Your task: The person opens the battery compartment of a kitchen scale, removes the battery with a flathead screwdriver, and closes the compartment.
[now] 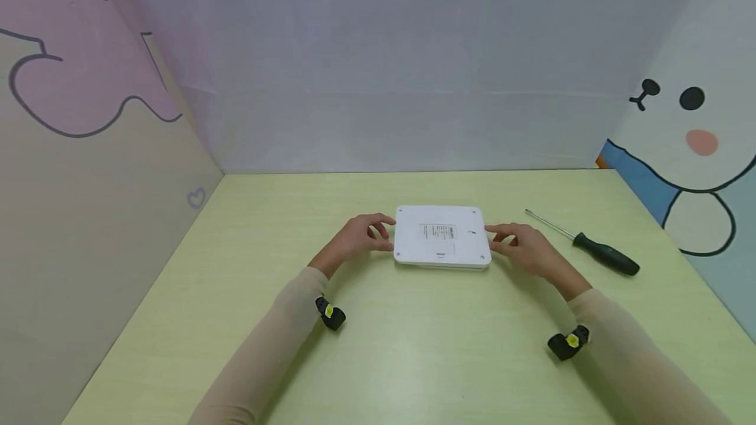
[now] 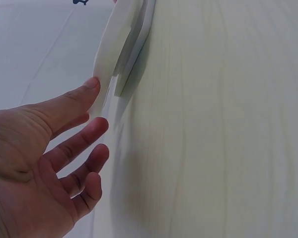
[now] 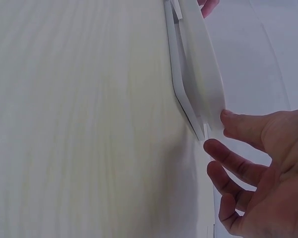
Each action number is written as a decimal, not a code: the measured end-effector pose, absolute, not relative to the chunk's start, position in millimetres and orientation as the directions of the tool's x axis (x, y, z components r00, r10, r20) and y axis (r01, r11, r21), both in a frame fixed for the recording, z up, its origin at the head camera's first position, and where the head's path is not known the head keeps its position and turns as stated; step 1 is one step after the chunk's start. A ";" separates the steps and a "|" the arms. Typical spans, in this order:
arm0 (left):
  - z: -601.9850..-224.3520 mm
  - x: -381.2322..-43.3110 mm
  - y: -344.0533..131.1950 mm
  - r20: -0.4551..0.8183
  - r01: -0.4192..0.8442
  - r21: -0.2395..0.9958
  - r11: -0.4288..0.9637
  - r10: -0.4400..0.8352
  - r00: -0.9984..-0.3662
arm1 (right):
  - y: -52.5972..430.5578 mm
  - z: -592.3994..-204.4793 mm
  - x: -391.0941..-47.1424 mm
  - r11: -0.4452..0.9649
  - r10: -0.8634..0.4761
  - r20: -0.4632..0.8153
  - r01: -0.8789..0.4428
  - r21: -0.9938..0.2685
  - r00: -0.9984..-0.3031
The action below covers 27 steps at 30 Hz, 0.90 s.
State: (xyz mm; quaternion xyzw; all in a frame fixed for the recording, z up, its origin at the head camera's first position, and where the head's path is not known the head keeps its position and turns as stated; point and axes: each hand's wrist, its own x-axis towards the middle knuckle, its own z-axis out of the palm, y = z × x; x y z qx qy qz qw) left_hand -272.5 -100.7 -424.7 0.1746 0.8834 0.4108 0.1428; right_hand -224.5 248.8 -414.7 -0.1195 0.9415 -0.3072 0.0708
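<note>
A flat white calculator-like device (image 1: pixel 407 235) lies with its back up, showing a printed label, a small cover and screws at its rounded corners. My left hand (image 1: pixel 361 236) holds its left edge between thumb and forefinger. On the opposite edge, my right hand (image 1: pixel 521 246) grips with thumb and forefinger in the same way. The left wrist view shows the thumb pressed to the device's side (image 2: pixel 111 49), the other fingers loosely bent beside it. In the right wrist view, the device's thin edge (image 3: pixel 208 74) meets the thumb tip. Its front face is hidden.
A screwdriver (image 1: pixel 605 256) with a dark green handle lies right of my right hand, its tip pointing up and left. The pale wood-grain table (image 1: pixel 413 346) ends at a light back wall (image 1: pixel 407 84). Cartoon-printed panels (image 1: pixel 703 169) stand at both sides.
</note>
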 end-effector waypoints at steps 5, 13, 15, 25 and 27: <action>-422.9 -272.1 -101.9 -0.106 0.211 0.749 0.628 0.427 -0.898 | 248.9 -410.7 -221.1 0.804 -0.252 0.012 -0.216 -0.554 -0.968; -412.4 -266.1 -80.0 -0.020 0.360 0.562 0.745 0.447 -0.894 | 212.2 -392.1 -220.8 0.834 -0.365 0.154 -0.396 -0.385 -0.918; -412.4 -262.7 -71.7 -0.045 0.378 0.482 0.790 0.454 -0.890 | 198.4 -390.4 -222.9 0.839 -0.412 0.144 -0.436 -0.325 -0.900; -414.9 -249.6 -55.4 -0.096 0.344 0.406 0.847 0.414 -0.905 | 171.3 -389.8 -228.7 0.860 -0.457 0.059 -0.458 -0.225 -0.887; -414.7 -249.0 -54.7 -0.099 0.338 0.409 0.848 0.410 -0.907 | 169.8 -388.1 -228.7 0.863 -0.459 0.044 -0.457 -0.215 -0.887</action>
